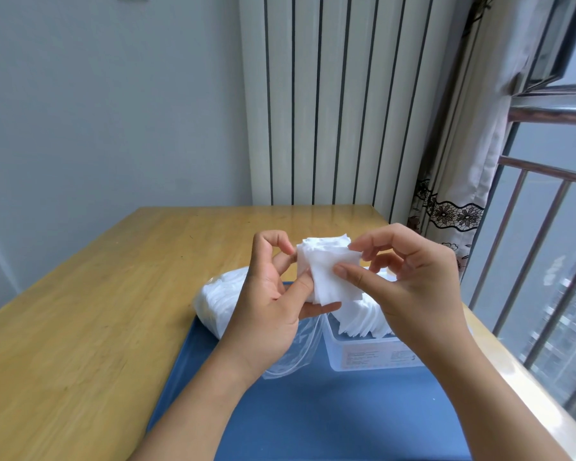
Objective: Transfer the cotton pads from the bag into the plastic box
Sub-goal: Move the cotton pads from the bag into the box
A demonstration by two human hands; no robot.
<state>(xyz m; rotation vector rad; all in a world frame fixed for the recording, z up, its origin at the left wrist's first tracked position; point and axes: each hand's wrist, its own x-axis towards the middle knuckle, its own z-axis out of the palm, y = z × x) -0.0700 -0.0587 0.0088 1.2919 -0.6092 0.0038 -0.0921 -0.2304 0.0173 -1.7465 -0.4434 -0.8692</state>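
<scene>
A stack of white square cotton pads (326, 267) is held up in the air between both hands. My left hand (273, 301) grips its left and lower side. My right hand (403, 281) pinches its right side with thumb and fingertips. Below them a clear plastic bag (220, 301) lies on its side, still holding many white pads, its open mouth toward me. To its right stands the clear plastic box (373, 354) with several pads leaning inside it, partly hidden by my right hand.
Bag and box rest on a blue tray (330, 410) on a wooden table (97, 311). A white ribbed radiator (340, 101) stands behind the table. A curtain (459, 181) and a barred window (546, 261) are close on the right.
</scene>
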